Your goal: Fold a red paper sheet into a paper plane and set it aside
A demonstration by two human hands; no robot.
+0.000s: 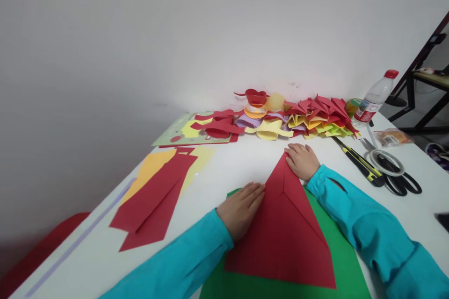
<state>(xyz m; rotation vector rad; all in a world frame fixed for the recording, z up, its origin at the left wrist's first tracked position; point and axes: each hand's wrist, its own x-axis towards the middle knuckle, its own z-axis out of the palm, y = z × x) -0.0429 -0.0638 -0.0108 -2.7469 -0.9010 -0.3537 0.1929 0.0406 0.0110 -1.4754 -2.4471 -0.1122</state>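
A red sheet of paper (280, 238) lies in front of me, folded to a point at the far end, with creased flaps meeting near the top. Beneath it is a green sheet (345, 261). My left hand (242, 210) rests flat on the red paper's left edge, fingers stretched out and close together. At the paper's tip, my right hand (302, 161) has its fingers bent over the point, gripping it against the table; the thumb is partly hidden. Both arms wear turquoise sleeves.
Cut red sheets (157, 201) and an orange sheet (145, 173) lie left. Along the wall sit curled paper shapes (268, 128) and folded red papers (321, 110). At right are a bottle (373, 98), a utility knife (363, 163), black-handled scissors (400, 186) and a tape roll (400, 168).
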